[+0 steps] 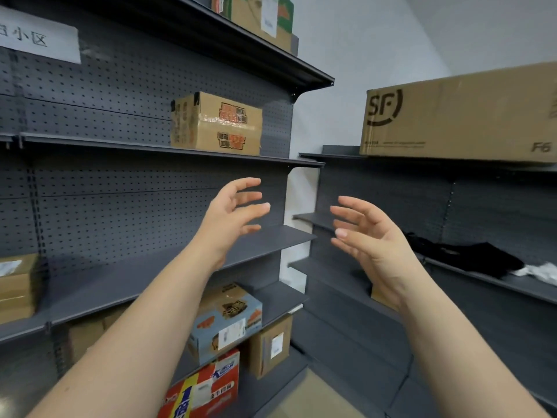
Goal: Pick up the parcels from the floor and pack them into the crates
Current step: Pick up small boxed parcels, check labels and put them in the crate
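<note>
My left hand [230, 217] and my right hand [372, 239] are raised in front of grey shelving, palms facing each other, fingers spread and slightly bent, holding nothing. Above and between them a taped brown parcel [215, 123] with orange print stands on a shelf. Lower down, a blue-and-orange parcel [226, 319] sits on a shelf below my left forearm. A brown parcel [271, 345] with a white label and a red-and-yellow carton [202, 390] sit beneath it. No crate shows.
A large brown SF box [461, 116] lies on top of the right-hand shelf unit. Black cloth [470, 254] lies on a right shelf. More brown boxes sit at far left [16, 288] and on the top shelf [259, 19]. A strip of floor [316, 396] shows at the corner.
</note>
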A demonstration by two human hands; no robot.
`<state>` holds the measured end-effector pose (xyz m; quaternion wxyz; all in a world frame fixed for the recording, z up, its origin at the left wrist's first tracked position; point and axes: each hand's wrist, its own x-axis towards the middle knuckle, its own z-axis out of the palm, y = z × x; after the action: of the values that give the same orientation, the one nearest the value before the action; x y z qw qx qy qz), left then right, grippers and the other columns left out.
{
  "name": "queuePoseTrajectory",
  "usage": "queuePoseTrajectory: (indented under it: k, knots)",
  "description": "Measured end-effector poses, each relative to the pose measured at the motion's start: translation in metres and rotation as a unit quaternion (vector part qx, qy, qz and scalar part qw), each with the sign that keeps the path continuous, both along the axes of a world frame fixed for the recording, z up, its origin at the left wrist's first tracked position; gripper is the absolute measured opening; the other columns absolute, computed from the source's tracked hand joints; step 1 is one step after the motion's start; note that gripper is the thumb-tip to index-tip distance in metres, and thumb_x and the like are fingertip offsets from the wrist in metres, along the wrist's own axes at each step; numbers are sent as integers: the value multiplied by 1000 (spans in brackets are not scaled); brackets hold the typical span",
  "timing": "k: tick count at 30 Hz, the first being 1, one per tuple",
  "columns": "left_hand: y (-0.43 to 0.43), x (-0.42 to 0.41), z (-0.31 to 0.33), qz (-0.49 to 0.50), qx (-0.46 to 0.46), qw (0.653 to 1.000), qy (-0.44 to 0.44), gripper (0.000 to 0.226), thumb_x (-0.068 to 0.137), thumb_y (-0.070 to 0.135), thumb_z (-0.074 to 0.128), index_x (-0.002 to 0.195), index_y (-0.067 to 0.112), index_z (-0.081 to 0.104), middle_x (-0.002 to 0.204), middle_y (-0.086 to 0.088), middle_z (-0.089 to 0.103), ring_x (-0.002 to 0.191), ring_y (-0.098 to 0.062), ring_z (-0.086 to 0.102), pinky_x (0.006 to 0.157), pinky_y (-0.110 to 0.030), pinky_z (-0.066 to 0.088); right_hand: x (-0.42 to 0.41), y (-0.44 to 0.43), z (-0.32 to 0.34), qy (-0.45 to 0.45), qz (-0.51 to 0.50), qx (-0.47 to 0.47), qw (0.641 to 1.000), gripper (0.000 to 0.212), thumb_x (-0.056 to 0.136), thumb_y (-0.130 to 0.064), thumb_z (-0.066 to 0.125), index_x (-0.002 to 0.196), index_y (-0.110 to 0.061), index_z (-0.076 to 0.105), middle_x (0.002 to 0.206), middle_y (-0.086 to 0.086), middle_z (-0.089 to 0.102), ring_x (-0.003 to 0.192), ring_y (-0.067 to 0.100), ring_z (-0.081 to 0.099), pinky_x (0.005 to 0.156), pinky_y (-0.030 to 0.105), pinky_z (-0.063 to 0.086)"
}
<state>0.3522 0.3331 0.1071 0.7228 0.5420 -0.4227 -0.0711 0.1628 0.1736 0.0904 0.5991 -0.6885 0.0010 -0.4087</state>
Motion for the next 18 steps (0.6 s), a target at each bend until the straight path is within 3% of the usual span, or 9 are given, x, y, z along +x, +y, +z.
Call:
queuePoseTrajectory:
  k: [7,11,18]
  knots:
    - [-58,-2,-19,-28,16,999,12,43,91,10,71,126,32,59,125,0,63,110,-8,64,90,-41,60,-11,-49,-25,3,-47,25,999,55,74,-1,79,122,-24,66,124,0,68,123,22,60,103,45,51]
    - [-83,8,-24,-43,18,999,15,52,91,9,71,135,31,56,125,0,63,105,-6,66,88,-41,61,0,-72,-30,-25,-71,35,997,47,84,9,66,120,-22,66,127,2,67,120,19,62,102,52,50]
    - [-126,66,-18,-58,11,998,7,49,92,9,69,133,33,58,126,-1,65,111,-11,66,92,-43,59,50,-113,-23,5,-92,-31,995,54,77,-2,80,121,-30,66,125,-5,68,121,15,61,107,50,46]
